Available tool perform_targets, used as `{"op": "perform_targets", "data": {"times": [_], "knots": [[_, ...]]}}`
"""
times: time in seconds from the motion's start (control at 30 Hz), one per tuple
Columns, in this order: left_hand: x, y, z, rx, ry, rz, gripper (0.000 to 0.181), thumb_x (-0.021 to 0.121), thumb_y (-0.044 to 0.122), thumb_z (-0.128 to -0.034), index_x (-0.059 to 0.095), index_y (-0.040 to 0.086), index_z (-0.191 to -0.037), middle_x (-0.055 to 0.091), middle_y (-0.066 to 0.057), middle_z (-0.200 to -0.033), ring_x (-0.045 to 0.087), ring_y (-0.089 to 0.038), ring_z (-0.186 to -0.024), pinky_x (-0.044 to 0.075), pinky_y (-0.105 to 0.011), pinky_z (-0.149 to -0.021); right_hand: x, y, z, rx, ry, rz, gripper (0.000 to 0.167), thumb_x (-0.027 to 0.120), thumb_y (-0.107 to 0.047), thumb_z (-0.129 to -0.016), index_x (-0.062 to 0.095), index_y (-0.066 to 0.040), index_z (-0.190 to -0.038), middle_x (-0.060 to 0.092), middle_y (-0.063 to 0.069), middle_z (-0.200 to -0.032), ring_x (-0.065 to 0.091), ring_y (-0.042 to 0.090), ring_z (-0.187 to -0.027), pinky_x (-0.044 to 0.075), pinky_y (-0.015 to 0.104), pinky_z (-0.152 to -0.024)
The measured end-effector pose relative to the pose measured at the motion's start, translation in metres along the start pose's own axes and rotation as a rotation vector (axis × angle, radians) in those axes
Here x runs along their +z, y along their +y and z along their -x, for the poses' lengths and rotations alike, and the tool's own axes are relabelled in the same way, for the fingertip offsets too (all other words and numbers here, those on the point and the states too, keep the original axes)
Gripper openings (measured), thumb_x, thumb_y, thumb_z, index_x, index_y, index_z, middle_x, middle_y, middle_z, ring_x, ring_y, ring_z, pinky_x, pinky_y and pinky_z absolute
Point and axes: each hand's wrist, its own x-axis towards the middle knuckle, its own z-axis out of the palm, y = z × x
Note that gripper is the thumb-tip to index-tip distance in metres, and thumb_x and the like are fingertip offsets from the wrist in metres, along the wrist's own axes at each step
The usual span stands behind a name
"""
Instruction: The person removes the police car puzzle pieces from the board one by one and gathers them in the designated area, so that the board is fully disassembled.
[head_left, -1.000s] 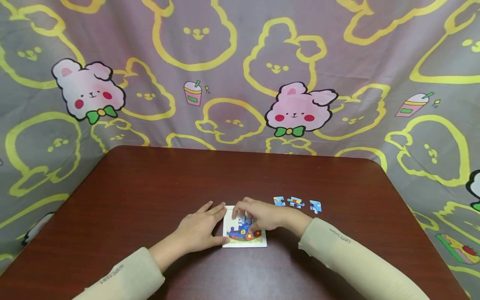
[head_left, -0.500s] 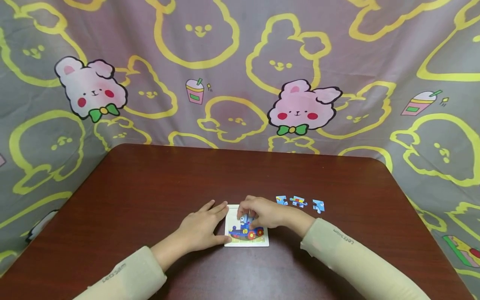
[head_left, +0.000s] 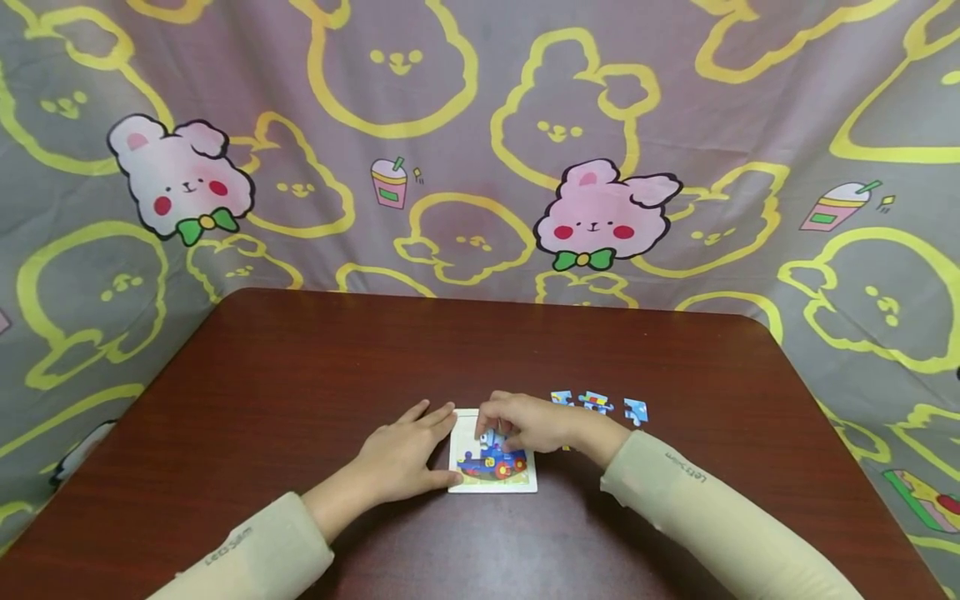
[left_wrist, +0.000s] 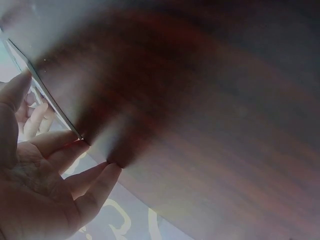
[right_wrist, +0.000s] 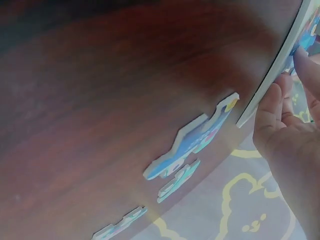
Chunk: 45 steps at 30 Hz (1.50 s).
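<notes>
A small jigsaw puzzle board (head_left: 492, 489) with a white rim lies near the middle of the table. Its lower part shows a blue vehicle with red wheels, while bare white shows at the upper left. My left hand (head_left: 401, 454) rests along the board's left side, fingers fairly straight, the thumb at the lower left corner. Over the board, my right hand (head_left: 528, 421) has its fingers and thumb curled about a blue and white puzzle piece (head_left: 491, 439); the hand partly hides it. The right wrist view shows the thumb (right_wrist: 305, 62) on the blue picture.
Beyond the right hand lie loose jigsaw pieces: a left one (head_left: 561, 398), a middle one (head_left: 596, 402) and a right one (head_left: 636, 410). A yellow bit (head_left: 566, 448) shows under the right wrist. A patterned curtain (head_left: 465, 142) hangs behind the brown table (head_left: 337, 358).
My right thumb has drawn up and back from the wheels, leaving more of the vehicle picture visible. My left hand keeps its place at the board's side. The head view has shifted slightly.
</notes>
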Motion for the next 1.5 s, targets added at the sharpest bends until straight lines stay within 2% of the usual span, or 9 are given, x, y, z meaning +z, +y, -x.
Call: {"op": "perform_targets", "data": {"times": [0.27, 0.57, 0.73, 1.0, 1.23, 1.5], "knots": [[-0.0013, -0.0011, 0.0012, -0.011, -0.003, -0.004, 0.084, 0.074, 0.059, -0.0808, 0.049, 0.015, -0.148, 0.04, 0.001, -0.159, 0.034, -0.034, -0.148, 0.048, -0.066, -0.092, 0.0011, -0.0009, -0.0028, 0.004, 0.009, -0.002, 0.03, 0.069, 0.003, -0.088, 0.064, -0.018, -0.109, 0.053, 0.0, -0.101, 0.052, 0.013, -0.088, 0.046, 0.023, -0.081], [-0.0014, -0.0005, 0.0002, 0.002, -0.004, -0.005, 0.085, 0.072, 0.061, -0.0811, 0.048, 0.015, -0.148, 0.04, 0.001, -0.159, 0.033, -0.035, -0.148, 0.048, -0.066, -0.091, -0.0018, 0.002, -0.0028, -0.024, 0.044, -0.111, 0.019, 0.069, -0.004, -0.091, 0.069, -0.017, -0.105, 0.057, 0.0, -0.097, 0.052, 0.007, -0.082, 0.047, 0.022, -0.077], [-0.0016, -0.0007, -0.0013, -0.003, 0.0, -0.005, 0.085, 0.073, 0.061, -0.0808, 0.048, 0.016, -0.149, 0.04, 0.002, -0.159, 0.033, -0.034, -0.149, 0.048, -0.067, -0.092, -0.0021, 0.0011, -0.0061, -0.052, 0.059, -0.149, 0.016, 0.07, -0.002, -0.09, 0.07, -0.015, -0.1, 0.059, 0.0, -0.094, 0.052, 0.006, -0.084, 0.047, 0.022, -0.077], [0.0002, -0.0005, 0.0003, -0.009, -0.01, 0.009, 0.085, 0.073, 0.06, -0.0809, 0.048, 0.016, -0.148, 0.039, 0.001, -0.159, 0.032, -0.034, -0.149, 0.047, -0.068, -0.092, 0.0002, -0.0002, -0.008, -0.076, 0.054, -0.222, 0.014, 0.068, 0.003, -0.088, 0.07, -0.009, -0.096, 0.06, 0.004, -0.097, 0.056, 0.005, -0.086, 0.049, 0.022, -0.081], [0.0005, -0.0003, 0.001, -0.006, -0.008, 0.009, 0.085, 0.073, 0.06, -0.0808, 0.049, 0.015, -0.148, 0.04, 0.001, -0.159, 0.033, -0.035, -0.148, 0.047, -0.068, -0.092, -0.0004, 0.0014, -0.0086, -0.098, 0.011, -0.297, 0.009, 0.065, 0.004, -0.09, 0.068, -0.002, -0.097, 0.067, 0.007, -0.095, 0.056, 0.005, -0.079, 0.049, 0.021, -0.078], [0.0008, -0.0009, 0.0008, -0.001, -0.003, 0.013, 0.084, 0.073, 0.06, -0.0809, 0.049, 0.015, -0.148, 0.04, 0.001, -0.159, 0.033, -0.035, -0.148, 0.046, -0.069, -0.092, -0.0018, 0.0013, -0.0077, -0.109, -0.009, -0.344, 0.007, 0.064, 0.002, -0.092, 0.067, -0.001, -0.098, 0.07, 0.009, -0.093, 0.058, 0.006, -0.082, 0.051, 0.022, -0.079]]}}
